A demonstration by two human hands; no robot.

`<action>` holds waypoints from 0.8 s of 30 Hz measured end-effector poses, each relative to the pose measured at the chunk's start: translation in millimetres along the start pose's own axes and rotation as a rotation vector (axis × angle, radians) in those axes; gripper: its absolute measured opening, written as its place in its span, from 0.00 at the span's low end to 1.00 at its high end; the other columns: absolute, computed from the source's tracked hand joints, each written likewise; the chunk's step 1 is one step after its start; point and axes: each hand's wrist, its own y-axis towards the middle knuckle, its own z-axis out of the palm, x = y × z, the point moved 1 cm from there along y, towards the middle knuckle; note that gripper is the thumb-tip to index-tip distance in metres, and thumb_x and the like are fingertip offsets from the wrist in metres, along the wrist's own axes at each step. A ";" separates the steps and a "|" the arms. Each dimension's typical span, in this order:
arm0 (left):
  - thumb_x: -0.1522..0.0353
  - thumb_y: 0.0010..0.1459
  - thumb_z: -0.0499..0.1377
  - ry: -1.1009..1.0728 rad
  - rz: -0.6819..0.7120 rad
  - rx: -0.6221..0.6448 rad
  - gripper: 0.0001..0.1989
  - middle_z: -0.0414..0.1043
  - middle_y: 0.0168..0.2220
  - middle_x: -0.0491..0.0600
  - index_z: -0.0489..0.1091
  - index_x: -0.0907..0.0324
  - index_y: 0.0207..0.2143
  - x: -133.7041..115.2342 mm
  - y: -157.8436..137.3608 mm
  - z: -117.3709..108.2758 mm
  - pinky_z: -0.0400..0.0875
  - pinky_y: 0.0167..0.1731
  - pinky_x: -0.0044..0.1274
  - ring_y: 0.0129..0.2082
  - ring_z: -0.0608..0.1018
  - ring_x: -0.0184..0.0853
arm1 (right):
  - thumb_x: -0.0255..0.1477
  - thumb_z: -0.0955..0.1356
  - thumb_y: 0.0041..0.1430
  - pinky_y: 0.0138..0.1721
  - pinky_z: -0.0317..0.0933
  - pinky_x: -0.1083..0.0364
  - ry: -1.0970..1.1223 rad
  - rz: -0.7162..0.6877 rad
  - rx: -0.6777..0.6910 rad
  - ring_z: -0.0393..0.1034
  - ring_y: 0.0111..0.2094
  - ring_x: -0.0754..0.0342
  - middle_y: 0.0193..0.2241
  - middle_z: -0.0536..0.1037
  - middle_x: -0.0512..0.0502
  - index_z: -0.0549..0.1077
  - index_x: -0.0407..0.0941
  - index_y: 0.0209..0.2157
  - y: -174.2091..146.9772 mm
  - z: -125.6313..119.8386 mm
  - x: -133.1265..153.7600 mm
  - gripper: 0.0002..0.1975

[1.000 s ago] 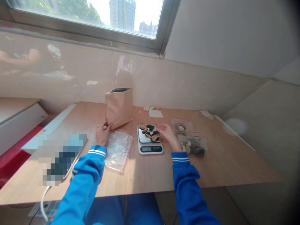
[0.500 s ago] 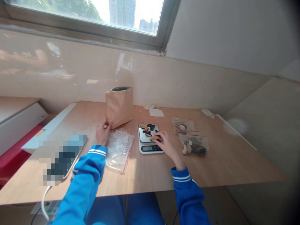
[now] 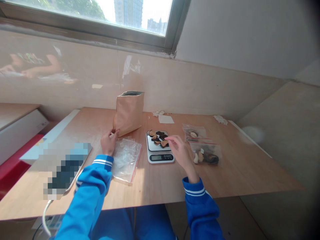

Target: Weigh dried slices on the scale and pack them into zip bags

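A brown paper bag (image 3: pixel 130 111) stands upright with its top gaping. At its lower left corner my left hand (image 3: pixel 108 143) is closed, thumb and fingers gripping the bag's edge. Just right of that hand lie clear zip bags (image 3: pixel 126 160) with a red strip. Dried dark-and-tan slices (image 3: pixel 157 138), perhaps mushroom, are heaped on the pan of a white digital scale (image 3: pixel 160 158). My right hand (image 3: pixel 180 151) hovers at the pan's right edge, fingers bent and slightly apart, with nothing visible between them. Its fingertips are close to the slices.
Two zip bags holding similar pieces lie to the right, a small one (image 3: pixel 193 134) behind a fuller one (image 3: pixel 206 156). A white paper (image 3: pixel 166 119) and crumpled tissue (image 3: pixel 158 113) lie near the wall. A blurred-out tablet-like device (image 3: pixel 70 170) with a white cable lies left.
My right hand has let go of a slice on the pan and drawn back slightly up and right. The paper bag has shifted a little right; my left hand keeps to its corner.
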 end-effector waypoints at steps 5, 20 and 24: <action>0.53 0.58 0.55 -0.128 0.024 -0.118 0.23 0.76 0.46 0.54 0.73 0.60 0.46 -9.9 -5.5 -3.9 0.71 0.47 0.29 0.45 0.78 0.40 | 0.31 0.60 0.66 0.47 0.68 0.50 0.073 -0.094 -0.080 0.71 0.46 0.50 0.43 0.75 0.43 0.73 0.48 0.44 21.4 -9.7 34.9 0.12; 0.61 0.61 0.55 -0.331 0.395 -0.389 0.15 0.65 0.48 0.58 0.64 0.60 0.46 -16.2 -11.6 -16.7 0.74 0.34 0.28 0.55 0.70 0.44 | 0.27 0.60 0.66 0.50 0.65 0.53 0.074 -0.329 0.054 0.70 0.47 0.52 0.43 0.75 0.44 0.71 0.45 0.44 74.0 -20.0 100.7 0.10; 0.61 0.60 0.56 -0.371 0.455 -0.373 0.13 0.64 0.46 0.56 0.64 0.59 0.44 -14.0 -9.8 -16.4 0.73 0.40 0.33 0.54 0.70 0.44 | 0.22 0.64 0.58 0.44 0.66 0.54 -0.007 -0.287 0.318 0.73 0.41 0.50 0.37 0.79 0.44 0.76 0.43 0.35 86.5 -13.7 87.3 0.09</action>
